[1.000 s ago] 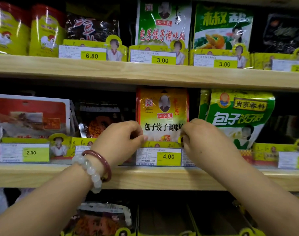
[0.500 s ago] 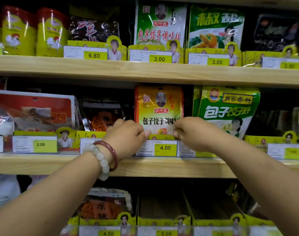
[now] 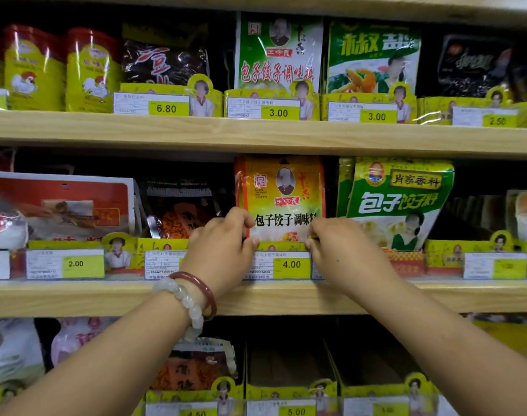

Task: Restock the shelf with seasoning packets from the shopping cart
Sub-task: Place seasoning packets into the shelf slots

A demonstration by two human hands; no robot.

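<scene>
Packet, the yellow-and-red one, stands upright in the middle slot of the centre shelf, long axis vertical, its lower edge tucked behind the yellow tray front above the 4.00 tag. It sits straight ahead of both hands and slightly above them, so from where I drive I read the next move as a push back and down, not a sideways shift.

My left hand is at the packet's lower left corner, fingers curled, thumb and forefinger seeming to pinch the edge. My right hand mirrors it at the lower right corner, fingers curled in too; the fingertips appear to nip the packet's edge or the tray lip, and I cannot tell which for certain. Both are about equally near, one per side.

A dark packet stands just beside on the left, and a green packet just beside on the right, leaning a little. My judgement: seating is nearly done; what is left is squaring the packet in its slot without nudging the neighbours. The cart is not in view.
</scene>
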